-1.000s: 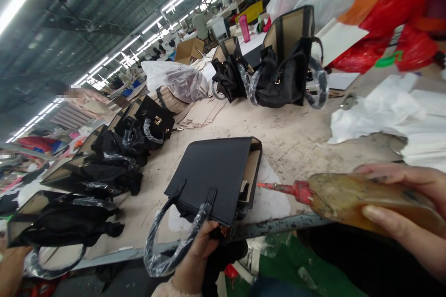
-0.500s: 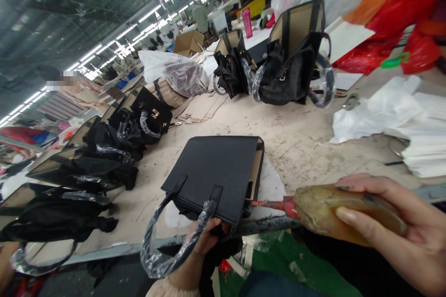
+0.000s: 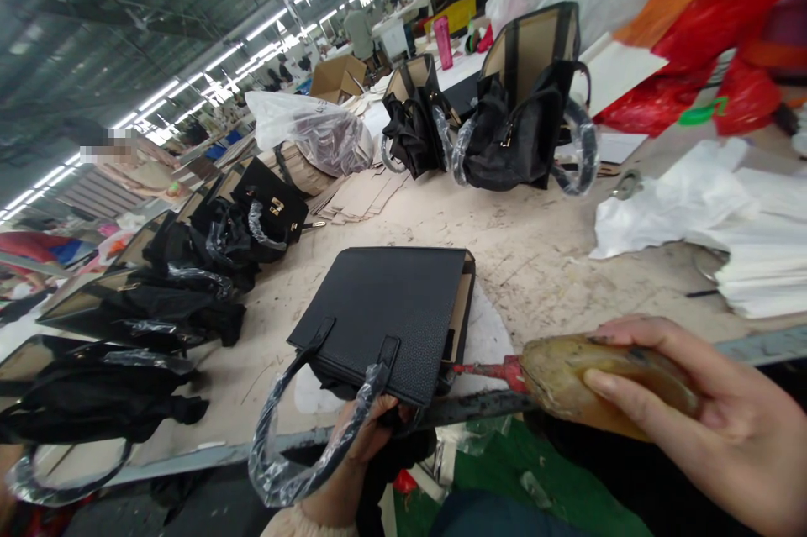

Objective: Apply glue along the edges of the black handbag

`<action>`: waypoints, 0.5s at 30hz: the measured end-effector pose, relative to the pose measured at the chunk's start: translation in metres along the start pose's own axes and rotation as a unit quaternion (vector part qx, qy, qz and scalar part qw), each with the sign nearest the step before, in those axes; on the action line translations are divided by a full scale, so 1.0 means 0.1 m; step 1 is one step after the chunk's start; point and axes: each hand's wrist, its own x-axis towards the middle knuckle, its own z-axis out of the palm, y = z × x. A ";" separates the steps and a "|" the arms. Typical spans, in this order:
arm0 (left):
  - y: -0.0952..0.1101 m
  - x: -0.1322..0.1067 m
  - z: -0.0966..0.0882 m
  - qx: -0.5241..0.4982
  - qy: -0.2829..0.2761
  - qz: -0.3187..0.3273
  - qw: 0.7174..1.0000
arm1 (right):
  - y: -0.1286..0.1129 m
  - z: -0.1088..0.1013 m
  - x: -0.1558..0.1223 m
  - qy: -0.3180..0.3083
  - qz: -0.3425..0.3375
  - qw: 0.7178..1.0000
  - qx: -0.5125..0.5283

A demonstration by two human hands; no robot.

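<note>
right hand (image 3: pixel 715 415) grips a squeeze bottle (image 3: pixel 551 373); over-squeezing could stain the black handbag (image 3: pixel 391 302), its near edge in the left hand's (image 3: pixel 373 434) hold.

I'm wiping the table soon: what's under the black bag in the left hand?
Under the black bag, a flat white piece on the table shows at the right and lower left. The bag hides whatever lies beneath its middle.

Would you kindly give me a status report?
Left hand holding bag by near edge. Right hand holding bottle, nozzle at bag's side. Handle partly hiding left hand.
</note>
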 end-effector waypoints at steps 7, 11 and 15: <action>-0.01 0.02 -0.02 0.004 -0.012 -0.004 1.000 | -0.05 0.00 0.01 -0.014 0.028 0.998 0.047; 0.02 0.01 0.01 0.002 -0.017 -0.002 1.000 | -0.07 0.02 0.04 -0.021 0.038 0.997 0.058; 0.05 -0.01 0.04 0.000 -0.009 -0.006 1.000 | -0.04 0.02 0.06 -0.002 0.050 0.998 0.043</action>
